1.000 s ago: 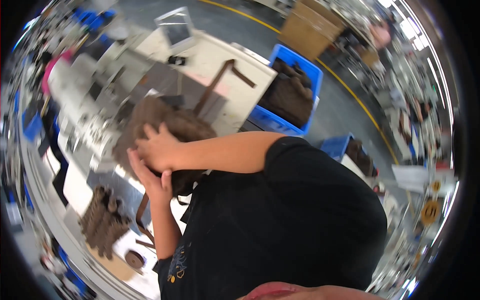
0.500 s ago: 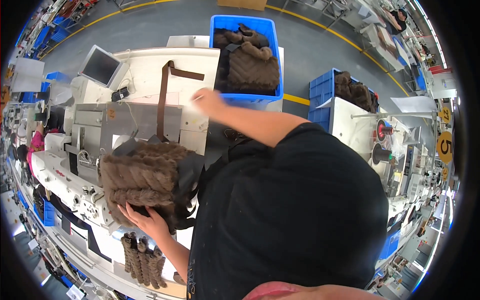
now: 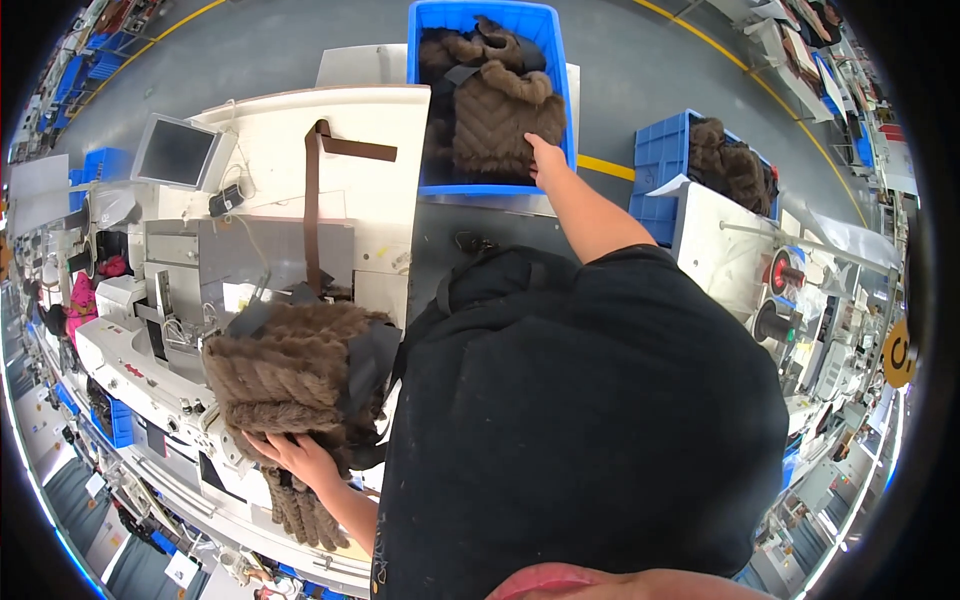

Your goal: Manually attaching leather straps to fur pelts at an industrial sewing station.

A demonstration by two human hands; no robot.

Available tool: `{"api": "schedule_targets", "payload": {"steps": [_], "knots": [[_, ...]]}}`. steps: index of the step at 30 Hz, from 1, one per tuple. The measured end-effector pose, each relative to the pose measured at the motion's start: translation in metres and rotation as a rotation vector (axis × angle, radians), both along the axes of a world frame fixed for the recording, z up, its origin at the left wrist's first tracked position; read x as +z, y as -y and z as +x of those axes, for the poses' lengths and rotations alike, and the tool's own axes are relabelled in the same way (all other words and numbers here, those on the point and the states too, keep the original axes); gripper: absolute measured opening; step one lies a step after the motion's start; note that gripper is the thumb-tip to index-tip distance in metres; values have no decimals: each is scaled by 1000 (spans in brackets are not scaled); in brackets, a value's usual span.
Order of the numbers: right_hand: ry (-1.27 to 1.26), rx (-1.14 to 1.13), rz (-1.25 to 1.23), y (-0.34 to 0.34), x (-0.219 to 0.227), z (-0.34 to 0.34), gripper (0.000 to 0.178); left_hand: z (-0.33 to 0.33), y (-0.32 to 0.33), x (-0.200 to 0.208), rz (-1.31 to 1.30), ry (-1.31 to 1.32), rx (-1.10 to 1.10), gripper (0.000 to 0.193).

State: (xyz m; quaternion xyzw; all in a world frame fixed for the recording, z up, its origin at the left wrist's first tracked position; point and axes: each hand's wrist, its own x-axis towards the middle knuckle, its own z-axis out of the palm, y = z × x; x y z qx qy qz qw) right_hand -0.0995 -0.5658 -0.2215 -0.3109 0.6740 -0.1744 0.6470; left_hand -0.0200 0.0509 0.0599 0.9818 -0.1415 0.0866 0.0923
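A brown furry piece with dark fabric edging (image 3: pixel 290 365) lies bunched by the white sewing machine (image 3: pixel 150 365). My left hand (image 3: pixel 303 461) rests on its near lower edge, fingers stretched out over the fur. At the top, my right hand (image 3: pixel 546 163) touches the right edge of a brown fur piece with a chevron pattern (image 3: pixel 495 125). That piece lies on other fur pieces inside a blue bin (image 3: pixel 490 190). The fingers of my right hand look apart; part of its grip is hidden by the hand itself.
A brown strap (image 3: pixel 313 210) lies bent on the white table (image 3: pixel 260 130), beside a small screen (image 3: pixel 178 150). Rolled fur strips (image 3: pixel 305 515) lie below my left hand. Another blue bin (image 3: pixel 655 170) with fur pieces stands at the right, near thread spools (image 3: pixel 785 275).
My right hand has moved from above the table to the right, into the blue bin at the fur piece. The left hand stays on the fur. The view has shifted slightly.
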Motion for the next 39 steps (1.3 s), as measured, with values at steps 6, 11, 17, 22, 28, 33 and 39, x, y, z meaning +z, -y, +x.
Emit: {"api": "schedule_targets", "payload": {"steps": [6,11,17,22,28,33,39], "knots": [[-57,-19,179,5,9,1,69,3,1,1,1,-11,4,55],[199,-341,230,-16,23,21,59,3,7,0,-23,-17,28,52],[214,-183,176,-36,37,56,64,0,39,22,-28,-103,162,51],[221,-113,-305,9,42,64,42,-1,38,18,-80,-134,154,55],[356,280,-719,68,185,93,33,-5,41,24,-133,-154,237,55],[178,773,-747,83,311,91,32,-2,34,23,-161,-98,167,48],[-181,1213,-1134,51,386,123,33,-5,34,30,-142,-47,168,42]]}}
